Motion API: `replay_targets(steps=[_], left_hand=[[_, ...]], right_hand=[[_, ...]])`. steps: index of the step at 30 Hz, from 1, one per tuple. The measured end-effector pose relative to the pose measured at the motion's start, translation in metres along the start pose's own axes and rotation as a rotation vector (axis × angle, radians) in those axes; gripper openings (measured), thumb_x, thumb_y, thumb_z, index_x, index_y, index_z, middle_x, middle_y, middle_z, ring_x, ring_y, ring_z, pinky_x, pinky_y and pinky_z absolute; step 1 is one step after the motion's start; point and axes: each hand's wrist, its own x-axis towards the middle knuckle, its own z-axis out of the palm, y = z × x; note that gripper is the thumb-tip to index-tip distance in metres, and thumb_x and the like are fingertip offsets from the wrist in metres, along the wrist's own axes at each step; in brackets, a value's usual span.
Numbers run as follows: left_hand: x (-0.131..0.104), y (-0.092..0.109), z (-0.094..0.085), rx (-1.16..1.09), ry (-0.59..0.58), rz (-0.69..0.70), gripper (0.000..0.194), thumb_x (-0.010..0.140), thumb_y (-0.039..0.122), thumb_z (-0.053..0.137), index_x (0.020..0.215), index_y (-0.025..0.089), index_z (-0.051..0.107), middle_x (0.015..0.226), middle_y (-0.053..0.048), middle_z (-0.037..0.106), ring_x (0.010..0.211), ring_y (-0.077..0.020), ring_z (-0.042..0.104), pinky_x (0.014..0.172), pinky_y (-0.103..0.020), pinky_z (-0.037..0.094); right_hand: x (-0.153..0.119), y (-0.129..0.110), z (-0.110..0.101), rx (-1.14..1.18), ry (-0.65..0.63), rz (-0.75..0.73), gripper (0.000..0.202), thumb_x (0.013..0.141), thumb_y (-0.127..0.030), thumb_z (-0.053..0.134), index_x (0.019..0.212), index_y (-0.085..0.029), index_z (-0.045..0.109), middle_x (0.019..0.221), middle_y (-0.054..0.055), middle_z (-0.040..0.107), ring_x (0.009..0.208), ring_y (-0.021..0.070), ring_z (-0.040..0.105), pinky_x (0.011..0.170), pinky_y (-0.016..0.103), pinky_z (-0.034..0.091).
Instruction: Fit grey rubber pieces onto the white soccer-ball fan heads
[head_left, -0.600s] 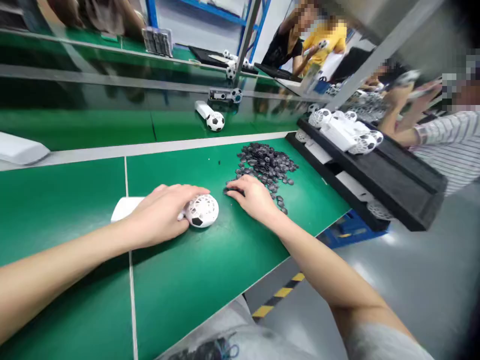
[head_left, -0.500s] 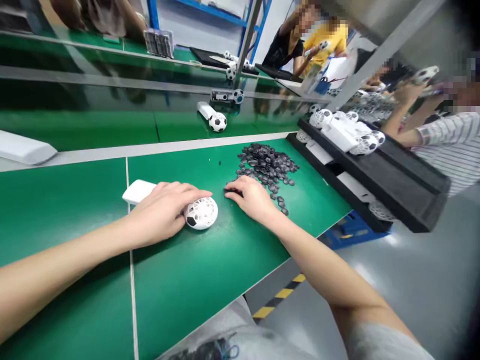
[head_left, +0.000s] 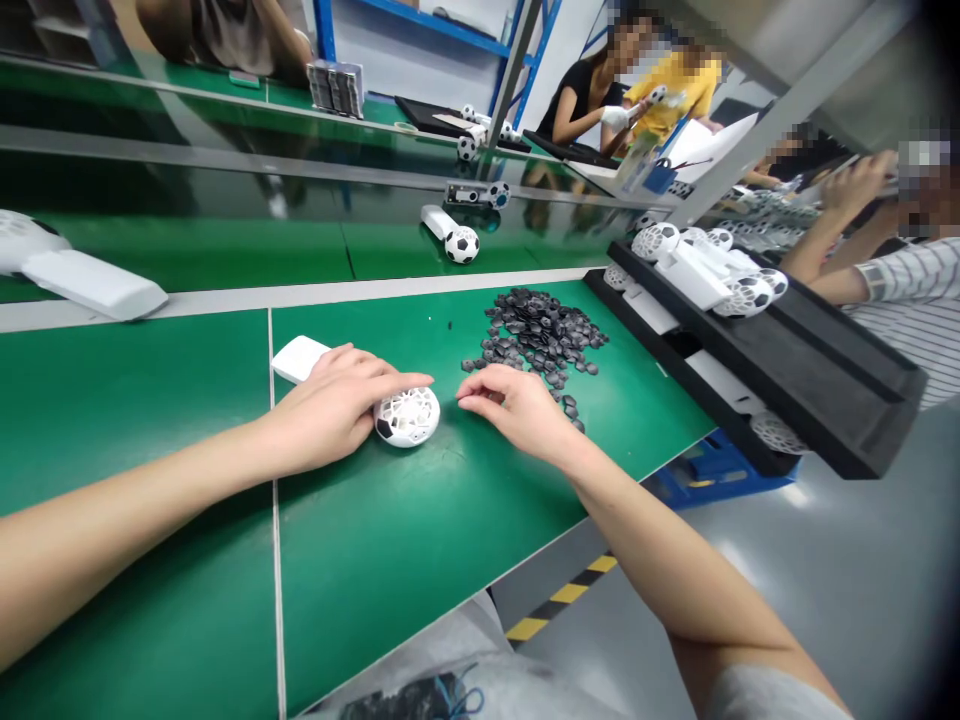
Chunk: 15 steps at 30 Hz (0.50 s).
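Palm down, our left hand (head_left: 337, 400) gripped the ball (head_left: 407, 416), a rounded white lattice with a dark patch, its smooth white handle (head_left: 300, 358) jutting out behind our knuckles. Our right hand (head_left: 517, 408) curled beside it, thumb and fingertips pinched together; we couldn't tell if they held anything. Beyond lay flat black chips (head_left: 540, 330), heaped on the glossy green table (head_left: 450, 510).

Glossy white plastic ball shell (head_left: 409, 416); smooth green tabletop (head_left: 420, 540).

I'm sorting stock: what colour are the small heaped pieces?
The small pieces are black, seen best in the head view.
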Motion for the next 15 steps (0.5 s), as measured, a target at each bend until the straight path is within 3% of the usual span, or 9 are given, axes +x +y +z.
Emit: replay_targets(steps=[7,15], left_hand=[[0.000,0.003,-0.006,-0.008,-0.070,-0.011,0.065,0.068,0.014,0.048,0.130,0.030,0.042,0.109,-0.003,0.058,0.101,-0.0232,0.046,0.089,-0.039,0.034],[0.000,0.008,-0.007,-0.034,-0.080,-0.035,0.062,0.070,0.038,0.061,0.129,0.027,0.043,0.112,-0.005,0.058,0.108,-0.0261,0.045,0.098,-0.045,0.027]], right_hand=[[-0.016,-0.030,0.005,0.097,-0.011,-0.234,0.007,0.083,-0.014,0.056,0.083,-0.019,0.061,0.081,0.000,0.064,0.079,0.0112,0.058,0.073,0.024,0.046],[-0.016,-0.028,0.015,-0.029,0.020,-0.371,0.007,0.086,-0.017,0.052,0.084,-0.018,0.059,0.083,0.003,0.063,0.080,0.0129,0.056,0.073,0.026,0.045]])
